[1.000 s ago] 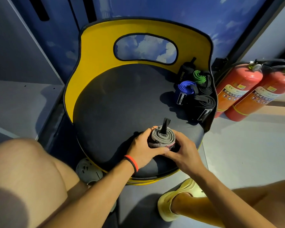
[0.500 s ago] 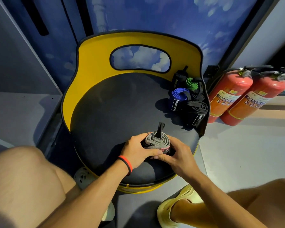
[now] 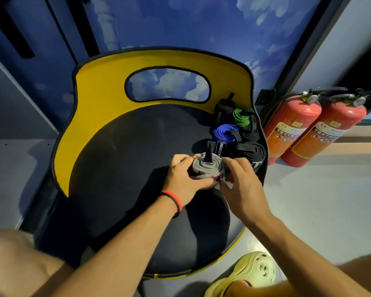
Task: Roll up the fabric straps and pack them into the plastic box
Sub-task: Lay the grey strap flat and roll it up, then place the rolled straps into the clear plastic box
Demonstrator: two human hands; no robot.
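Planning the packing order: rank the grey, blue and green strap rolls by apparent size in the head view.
1. grey strap roll
2. blue strap roll
3. green strap roll
Grey is nearest the camera, so its lead is unsure.

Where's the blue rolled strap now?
Head view, right of centre: the blue strap stands on the seat, between the hand-held grey roll in front and the green roll behind.
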